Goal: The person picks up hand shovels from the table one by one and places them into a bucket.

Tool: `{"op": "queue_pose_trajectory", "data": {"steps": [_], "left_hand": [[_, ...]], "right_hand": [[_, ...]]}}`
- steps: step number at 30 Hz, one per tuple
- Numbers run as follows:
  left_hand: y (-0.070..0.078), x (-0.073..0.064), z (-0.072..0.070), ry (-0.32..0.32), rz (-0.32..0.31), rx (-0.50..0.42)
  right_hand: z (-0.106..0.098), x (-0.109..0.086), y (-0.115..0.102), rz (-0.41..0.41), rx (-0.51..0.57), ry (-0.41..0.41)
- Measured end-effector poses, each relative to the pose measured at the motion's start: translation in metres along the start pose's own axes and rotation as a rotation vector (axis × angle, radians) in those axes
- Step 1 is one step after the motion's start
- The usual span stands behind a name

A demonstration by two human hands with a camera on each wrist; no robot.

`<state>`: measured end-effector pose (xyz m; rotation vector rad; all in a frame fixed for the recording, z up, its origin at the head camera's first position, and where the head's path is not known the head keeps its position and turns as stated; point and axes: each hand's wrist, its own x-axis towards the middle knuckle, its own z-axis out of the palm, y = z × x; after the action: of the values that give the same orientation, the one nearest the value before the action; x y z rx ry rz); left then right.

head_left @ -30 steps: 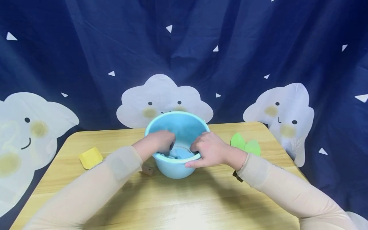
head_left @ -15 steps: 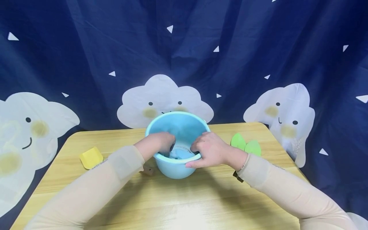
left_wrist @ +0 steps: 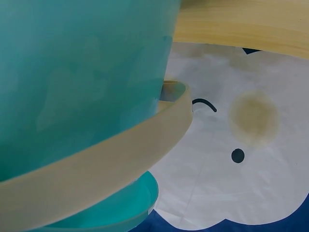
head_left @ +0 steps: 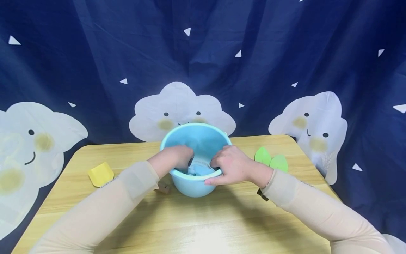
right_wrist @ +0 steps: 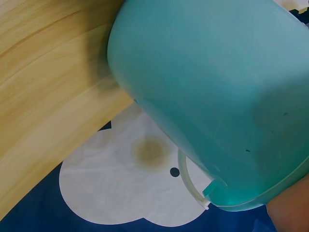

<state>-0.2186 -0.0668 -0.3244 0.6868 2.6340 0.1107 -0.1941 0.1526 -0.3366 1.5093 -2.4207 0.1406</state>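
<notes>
A light blue bucket (head_left: 191, 187) stands near the middle of the table, its mouth facing up. My left hand (head_left: 177, 156) reaches over the left rim into it; the fingertips are hidden inside. By those fingers a pale blue thing (head_left: 201, 170) lies at the bottom, its kind unclear. My right hand (head_left: 233, 163) grips the near right rim, thumb outside and fingers curled inside. In the left wrist view the bucket wall (left_wrist: 82, 72) and its cream handle (left_wrist: 116, 150) fill the left side. The right wrist view has the bucket wall (right_wrist: 207, 72) and part of my right hand (right_wrist: 292, 208).
A yellow piece (head_left: 100, 174) lies on the wooden table (head_left: 190, 225) at left. Two green leaf-shaped pieces (head_left: 279, 163) are at right. A small brown block (head_left: 163, 188) sits beside the bucket, under the left wrist. A dark blue curtain (head_left: 203, 56) with clouds hangs behind.
My left hand has shifted very slightly inside the bucket, and the pale blue thing by it looks a little different. The right hand keeps its hold on the rim; the bucket stays in place.
</notes>
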Motion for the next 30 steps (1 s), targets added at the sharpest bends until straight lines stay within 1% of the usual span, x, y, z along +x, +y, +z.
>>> {"op": "queue_pose_trajectory", "data": {"steps": [6, 9, 11, 15, 21, 23, 28, 30], "left_hand": [[-0.001, 0.001, -0.001, 0.015, 0.009, -0.001], [-0.003, 0.002, -0.001, 0.051, 0.032, 0.0], [-0.003, 0.001, -0.001, 0.085, 0.06, -0.009], [-0.003, -0.001, 0.0, 0.178, 0.113, -0.055], [-0.004, -0.002, 0.0, 0.371, 0.182, -0.134], [-0.004, -0.003, 0.0, 0.425, 0.212, -0.174], [-0.003, -0.008, -0.001, 0.541, 0.28, -0.325], [-0.004, -0.011, -0.002, 0.591, 0.294, -0.354]], "right_hand": [[0.0, 0.0, 0.001, -0.004, 0.0, 0.012], [0.0, 0.001, 0.0, -0.003, 0.002, 0.009], [0.0, 0.001, 0.0, -0.004, 0.003, 0.008], [-0.001, 0.002, -0.001, -0.004, 0.007, 0.012], [-0.002, 0.002, -0.001, -0.011, 0.019, 0.011], [-0.002, 0.002, -0.001, -0.008, 0.02, 0.007], [-0.003, 0.001, 0.0, -0.004, 0.017, 0.003], [-0.003, 0.0, 0.0, -0.003, 0.013, 0.002]]}}
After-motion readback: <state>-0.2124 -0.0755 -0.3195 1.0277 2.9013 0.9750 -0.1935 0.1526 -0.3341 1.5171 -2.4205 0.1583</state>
